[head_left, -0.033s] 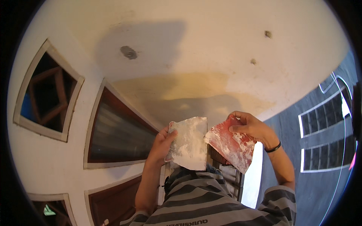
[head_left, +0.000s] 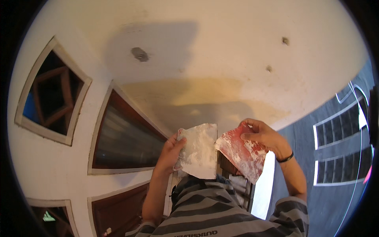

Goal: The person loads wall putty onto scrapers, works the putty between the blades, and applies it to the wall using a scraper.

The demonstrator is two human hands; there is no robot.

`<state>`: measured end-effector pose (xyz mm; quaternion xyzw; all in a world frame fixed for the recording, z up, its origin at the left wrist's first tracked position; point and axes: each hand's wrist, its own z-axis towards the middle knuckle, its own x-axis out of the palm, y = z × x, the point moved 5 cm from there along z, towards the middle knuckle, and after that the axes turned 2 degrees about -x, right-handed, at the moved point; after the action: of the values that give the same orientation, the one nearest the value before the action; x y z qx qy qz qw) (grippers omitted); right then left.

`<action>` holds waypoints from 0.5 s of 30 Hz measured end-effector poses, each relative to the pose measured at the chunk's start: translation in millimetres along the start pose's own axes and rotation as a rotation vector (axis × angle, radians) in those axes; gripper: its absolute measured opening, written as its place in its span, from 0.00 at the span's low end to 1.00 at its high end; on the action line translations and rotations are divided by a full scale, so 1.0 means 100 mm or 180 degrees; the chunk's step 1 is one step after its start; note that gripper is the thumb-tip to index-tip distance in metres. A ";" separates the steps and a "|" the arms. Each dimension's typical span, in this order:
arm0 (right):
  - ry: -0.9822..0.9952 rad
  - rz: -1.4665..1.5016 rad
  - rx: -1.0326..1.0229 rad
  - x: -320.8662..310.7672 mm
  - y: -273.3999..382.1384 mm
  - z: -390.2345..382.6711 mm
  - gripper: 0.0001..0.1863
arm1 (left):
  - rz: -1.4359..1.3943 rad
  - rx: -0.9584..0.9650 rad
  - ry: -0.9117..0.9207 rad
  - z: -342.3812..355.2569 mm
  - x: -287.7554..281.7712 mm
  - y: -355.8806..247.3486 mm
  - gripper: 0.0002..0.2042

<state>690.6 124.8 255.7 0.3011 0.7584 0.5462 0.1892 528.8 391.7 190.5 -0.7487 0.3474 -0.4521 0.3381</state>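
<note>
My left hand (head_left: 172, 149) grips the left edge of a flat, squarish putty board (head_left: 198, 152), its thumb on top. White, paste-like smears cover the board's pale grey face, and a little red shows at its upper left corner. In my right hand (head_left: 265, 136), a thin red putty scraper (head_left: 244, 148) is pinched near its top between thumb and fingers. Dried white streaks coat the scraper. Its left corner meets or nearly meets the board's right edge; I cannot tell whether they touch. Both are held before my striped shirt (head_left: 213, 213).
A cream wall (head_left: 229, 47) rises ahead, with a grey patch (head_left: 139, 54), small dark marks (head_left: 285, 40) and a yellowish band (head_left: 205, 90). On the left are framed windows (head_left: 128, 134) and a brown door panel (head_left: 118, 209). Grey paving (head_left: 292, 173) lies to the right.
The surroundings have shifted slightly in the view, with the wall marks a little to the right. Both hands keep their holds, almost unmoved.
</note>
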 end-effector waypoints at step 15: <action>-0.0288 -0.0315 -0.1821 0.90 1.87 0.05 0.12 | -0.0672 0.0770 -0.1041 -0.76 -0.70 0.40 0.16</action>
<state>673.3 229.6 434.4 0.2222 0.5781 0.7140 0.3265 426.8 413.8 154.0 -0.7982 0.1510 -0.3960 0.4281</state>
